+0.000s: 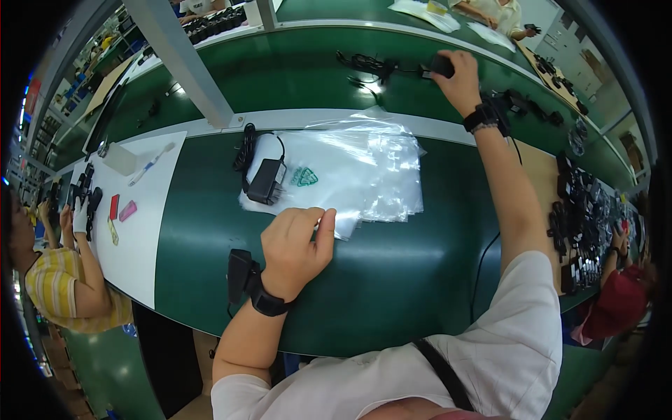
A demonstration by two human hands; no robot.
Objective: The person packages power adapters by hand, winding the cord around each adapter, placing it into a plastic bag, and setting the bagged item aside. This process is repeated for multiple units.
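Observation:
My right hand (458, 80) reaches to the far side and grips a black power adapter (442, 66), whose coiled cable (371, 64) lies to its left on the green surface. Closer in, my left hand (297, 245) is curled, with thumb and forefinger near each other at the front edge of a pile of clear plastic bags (381, 175). Whether anything is between those fingers is hidden. On the pile's left part lies another black adapter (267, 180) with its cord bundled (245, 148) behind it. The bag under it bears a green triangular mark.
On the right, many black adapters (584, 217) lie over a brown board. More cables (521, 103) rest beyond my right wrist. To the left, a white sheet (164, 203) holds a brush, a red piece and a pink piece. A grey post (185, 63) rises behind. Other people work at both sides.

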